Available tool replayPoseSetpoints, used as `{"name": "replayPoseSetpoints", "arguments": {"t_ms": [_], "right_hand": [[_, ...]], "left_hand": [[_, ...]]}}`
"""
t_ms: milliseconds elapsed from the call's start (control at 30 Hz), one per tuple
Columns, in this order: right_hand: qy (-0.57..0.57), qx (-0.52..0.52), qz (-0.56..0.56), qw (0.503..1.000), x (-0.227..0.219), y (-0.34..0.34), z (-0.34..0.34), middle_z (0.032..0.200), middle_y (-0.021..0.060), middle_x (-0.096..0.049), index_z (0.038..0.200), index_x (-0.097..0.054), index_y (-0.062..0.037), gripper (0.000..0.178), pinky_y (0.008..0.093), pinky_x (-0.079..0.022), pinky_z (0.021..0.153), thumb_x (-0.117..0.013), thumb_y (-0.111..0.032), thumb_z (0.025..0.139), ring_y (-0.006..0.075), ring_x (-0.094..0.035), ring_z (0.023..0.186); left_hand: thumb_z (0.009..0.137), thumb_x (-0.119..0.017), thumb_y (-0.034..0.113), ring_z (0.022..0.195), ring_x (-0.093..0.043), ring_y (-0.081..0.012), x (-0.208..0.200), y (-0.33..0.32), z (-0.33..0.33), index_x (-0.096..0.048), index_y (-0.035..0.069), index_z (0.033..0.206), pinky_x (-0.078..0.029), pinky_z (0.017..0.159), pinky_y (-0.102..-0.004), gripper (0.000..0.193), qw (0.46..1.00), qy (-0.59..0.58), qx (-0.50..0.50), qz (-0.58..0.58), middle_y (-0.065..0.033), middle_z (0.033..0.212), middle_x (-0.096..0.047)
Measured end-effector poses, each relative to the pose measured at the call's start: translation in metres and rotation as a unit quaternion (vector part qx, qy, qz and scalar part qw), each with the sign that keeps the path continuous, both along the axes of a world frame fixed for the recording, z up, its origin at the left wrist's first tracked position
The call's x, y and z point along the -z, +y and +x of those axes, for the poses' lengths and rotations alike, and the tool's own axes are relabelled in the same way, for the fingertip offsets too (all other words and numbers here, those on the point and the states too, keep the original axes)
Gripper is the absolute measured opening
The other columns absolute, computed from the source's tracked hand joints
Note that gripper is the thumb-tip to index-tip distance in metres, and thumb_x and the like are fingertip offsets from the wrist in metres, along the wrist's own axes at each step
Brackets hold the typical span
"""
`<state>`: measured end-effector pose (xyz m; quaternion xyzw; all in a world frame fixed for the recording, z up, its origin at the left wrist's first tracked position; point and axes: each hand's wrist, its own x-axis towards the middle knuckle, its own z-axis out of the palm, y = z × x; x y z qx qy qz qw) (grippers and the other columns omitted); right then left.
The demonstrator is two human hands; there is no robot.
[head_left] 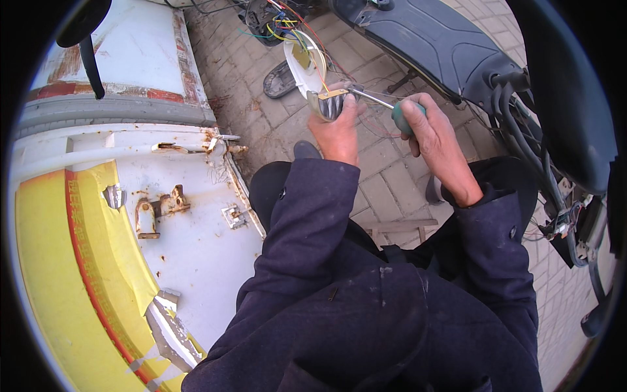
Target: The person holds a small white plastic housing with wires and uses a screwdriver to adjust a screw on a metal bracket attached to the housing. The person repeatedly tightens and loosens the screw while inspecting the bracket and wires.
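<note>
Dk jacket (382, 326), R hand (436, 138) holds screwdrvr (400, 116), L hand (337, 138) wired part (332, 104).

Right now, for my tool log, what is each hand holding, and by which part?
The right hand holds a screwdriver by its green handle; the left hand holds a silvery part around its near end, finger contact partly hidden.

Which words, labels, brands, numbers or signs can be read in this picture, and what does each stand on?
Yellow sheet: marks along its red stripe, too small and blurred to read.
Silvery part in the left hand: none readable.
Green-handled screwdriver in the right hand: none readable.
</note>
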<state>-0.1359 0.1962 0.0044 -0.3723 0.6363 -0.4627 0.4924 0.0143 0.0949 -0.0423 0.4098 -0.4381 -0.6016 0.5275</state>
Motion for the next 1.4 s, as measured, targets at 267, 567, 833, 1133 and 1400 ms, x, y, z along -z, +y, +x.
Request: {"name": "replayPoseSetpoints", "arguments": {"t_ms": [267,567,833,1133,1400], "right_hand": [[-0.038,0.029,-0.045,0.998,0.004,0.000,0.005,0.103,0.0051,-0.055,0.129,-0.049,-0.0051,0.051,0.0266,-0.042,0.076,-0.065,-0.046,0.102,0.0112,-0.050,0.087],[-0.011,0.023,-0.051,0.998,-0.003,-0.001,0.003,0.107,0.0059,-0.056,0.134,-0.048,-0.0079,0.048,0.0265,-0.045,0.065,-0.064,-0.041,0.103,0.0103,-0.055,0.084],[0.063,0.039,-0.062,0.995,0.008,-0.001,0.008,0.107,0.0110,-0.060,0.133,-0.048,-0.0054,0.049,0.0366,-0.051,0.088,-0.058,-0.045,0.106,0.0223,-0.061,0.097],[-0.007,0.033,0.019,0.999,0.000,0.001,-0.003,0.103,0.0132,-0.058,0.132,-0.048,-0.0033,0.053,0.0347,-0.049,0.082,-0.054,-0.049,0.107,0.0197,-0.058,0.090],[0.071,0.106,-0.128,0.983,0.012,-0.006,0.012,0.083,0.0048,-0.057,0.124,-0.052,-0.0041,0.053,0.0302,-0.043,0.065,-0.052,-0.054,0.107,0.0124,-0.053,0.069]], "left_hand": [[0.096,-0.065,-0.002,0.097,-0.068,-0.0182,-0.002,0.001,-0.004,-0.064,-0.004,0.123,-0.066,0.079,-0.0359,0.027,1.000,0.015,-0.024,-0.006,-0.0117,0.115,-0.066],[0.097,-0.065,-0.002,0.097,-0.068,-0.0177,-0.001,0.001,-0.004,-0.064,-0.004,0.124,-0.066,0.079,-0.0350,0.028,0.999,0.015,-0.029,-0.010,-0.0115,0.114,-0.067],[0.096,-0.066,-0.004,0.099,-0.069,-0.0176,-0.005,0.003,-0.005,-0.063,-0.005,0.127,-0.065,0.081,-0.0344,0.031,0.999,0.022,-0.038,-0.030,-0.0117,0.115,-0.067],[0.096,-0.066,-0.004,0.101,-0.068,-0.0168,-0.004,0.005,-0.004,-0.064,-0.003,0.126,-0.065,0.082,-0.0344,0.030,0.999,0.003,-0.016,-0.031,-0.0104,0.115,-0.068],[0.096,-0.070,-0.001,0.107,-0.067,-0.0208,-0.002,0.002,-0.003,-0.059,-0.003,0.133,-0.066,0.085,-0.0412,0.039,0.999,0.004,-0.013,-0.031,-0.0125,0.124,-0.064]]}}
